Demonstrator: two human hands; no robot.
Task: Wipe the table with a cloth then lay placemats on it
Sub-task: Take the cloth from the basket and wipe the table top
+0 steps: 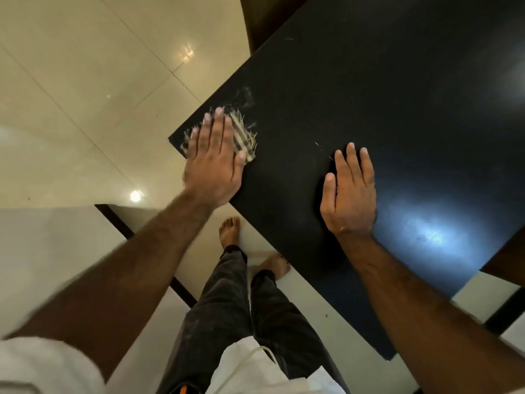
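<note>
A black table [397,115] fills the right half of the view. At its near left corner lies a small striped cloth [245,139] with frayed edges. My left hand [214,163] lies flat on top of it with straight fingers, pressing it to the tabletop and covering most of it. My right hand [349,191] rests flat on the bare tabletop to the right, fingers straight, holding nothing. A pale smear [247,98] marks the table just beyond the cloth. No placemats are in view.
Glossy cream floor tiles [85,81] lie left of the table. A brown chair [264,21] stands at the table's far edge, another brown piece [508,260] at the right edge. My bare feet [230,233] stand by the near table edge.
</note>
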